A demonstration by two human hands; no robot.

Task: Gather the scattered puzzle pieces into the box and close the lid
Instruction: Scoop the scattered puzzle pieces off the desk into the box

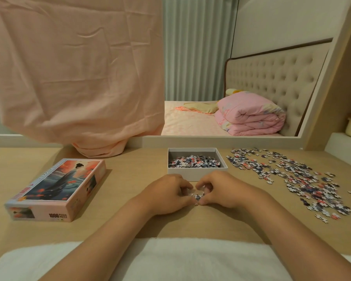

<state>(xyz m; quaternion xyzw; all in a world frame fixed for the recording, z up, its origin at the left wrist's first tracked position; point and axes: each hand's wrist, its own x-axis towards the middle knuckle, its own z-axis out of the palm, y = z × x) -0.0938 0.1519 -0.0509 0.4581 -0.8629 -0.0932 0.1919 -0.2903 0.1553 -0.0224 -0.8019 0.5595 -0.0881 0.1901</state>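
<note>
An open white box (197, 173) stands on the wooden table, its bottom covered with puzzle pieces (194, 160). Just in front of it my left hand (166, 194) and my right hand (223, 189) meet, fingers curled around a small clump of puzzle pieces (197, 196) on the table. A wide scatter of loose pieces (296, 175) lies to the right of the box. The lid (57, 188), printed with a figure in a dark robe, lies flat at the left.
A pink cloth (75, 78) hangs over the table's back left. A mirror (231, 88) behind the table reflects a bed. A white cushion (170, 260) lies along the near edge under my forearms. Bare wood (128, 173) shows between lid and box.
</note>
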